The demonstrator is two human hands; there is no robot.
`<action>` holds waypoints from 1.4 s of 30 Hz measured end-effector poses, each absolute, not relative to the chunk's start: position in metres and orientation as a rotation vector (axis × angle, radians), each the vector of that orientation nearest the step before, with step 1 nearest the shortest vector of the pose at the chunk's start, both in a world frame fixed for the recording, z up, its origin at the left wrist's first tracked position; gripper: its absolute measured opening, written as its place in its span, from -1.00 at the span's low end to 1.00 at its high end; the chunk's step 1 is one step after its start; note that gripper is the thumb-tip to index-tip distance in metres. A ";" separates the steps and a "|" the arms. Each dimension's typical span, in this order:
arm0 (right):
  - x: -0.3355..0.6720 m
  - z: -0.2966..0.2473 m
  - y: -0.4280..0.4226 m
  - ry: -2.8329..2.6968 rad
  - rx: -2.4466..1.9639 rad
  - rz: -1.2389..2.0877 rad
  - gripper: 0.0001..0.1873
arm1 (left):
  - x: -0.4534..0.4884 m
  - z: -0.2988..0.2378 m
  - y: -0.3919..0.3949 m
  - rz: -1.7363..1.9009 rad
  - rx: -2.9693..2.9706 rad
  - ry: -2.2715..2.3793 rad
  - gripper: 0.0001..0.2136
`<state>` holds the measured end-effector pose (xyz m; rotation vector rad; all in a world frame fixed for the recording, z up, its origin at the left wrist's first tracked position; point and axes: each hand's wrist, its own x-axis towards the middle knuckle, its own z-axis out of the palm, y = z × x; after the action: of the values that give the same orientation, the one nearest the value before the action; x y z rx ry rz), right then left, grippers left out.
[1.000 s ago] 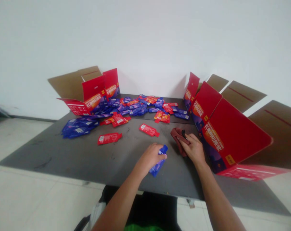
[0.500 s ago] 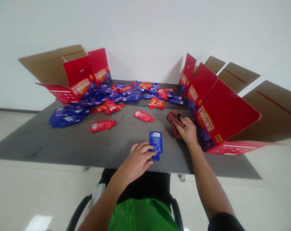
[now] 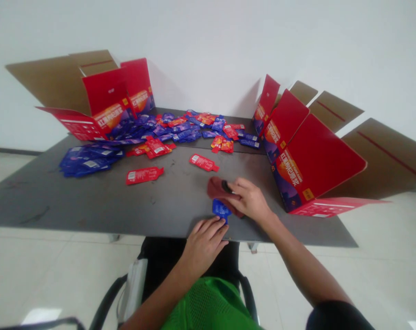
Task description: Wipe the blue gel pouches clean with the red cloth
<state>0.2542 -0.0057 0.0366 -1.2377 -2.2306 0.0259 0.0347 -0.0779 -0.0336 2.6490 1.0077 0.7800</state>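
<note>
A blue sachet [image 3: 220, 209] lies flat near the table's front edge, its upper part covered by a reddish-brown cloth [image 3: 215, 187]. My left hand [image 3: 208, 239] rests with outstretched fingers on the sachet's narrow spout end. Gripped in my right hand [image 3: 247, 197] is the cloth, together with a small black item [image 3: 226, 186] whose kind I cannot make out. Two red sachets lie beyond: one [image 3: 203, 162] past the cloth, another [image 3: 144, 175] to its left.
Blue and red sachets [image 3: 183, 130] are heaped along the back of the grey table [image 3: 173, 206]. A stack of blue sachets [image 3: 91, 159] lies at left. Open red cartons stand at the left [image 3: 108, 98] and right [image 3: 326, 160], flaps spread outward.
My right hand has carried the cloth leftward from beside the right carton onto the blue sachet. My left hand has shifted slightly right, its fingers now on the sachet's spout end.
</note>
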 end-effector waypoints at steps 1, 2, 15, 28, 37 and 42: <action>0.247 0.032 -0.010 -2.359 -1.190 0.033 -0.69 | 0.035 -0.035 -0.077 0.787 2.642 1.021 -0.65; 0.242 0.026 -0.011 -2.456 -1.154 0.037 -0.69 | 0.035 -0.035 -0.077 0.792 2.633 1.032 -0.65; 0.258 0.033 0.013 -2.357 -1.329 -0.058 -0.66 | 0.036 -0.035 -0.073 0.819 2.564 1.008 -0.66; 0.257 0.043 0.025 -2.352 -1.377 -0.089 -0.65 | 0.036 -0.035 -0.073 0.793 2.553 1.007 -0.65; 0.252 0.013 0.029 -2.455 -1.337 0.020 -0.65 | 0.037 -0.037 -0.072 0.782 2.556 1.012 -0.65; 0.266 0.034 0.048 -2.335 -1.438 -0.141 -0.67 | 0.037 -0.038 -0.073 0.769 2.551 1.029 -0.65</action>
<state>0.2659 0.0478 0.0343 -1.4381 -2.3347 -0.1405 0.0374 -0.0727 -0.0378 2.5509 1.0294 0.7687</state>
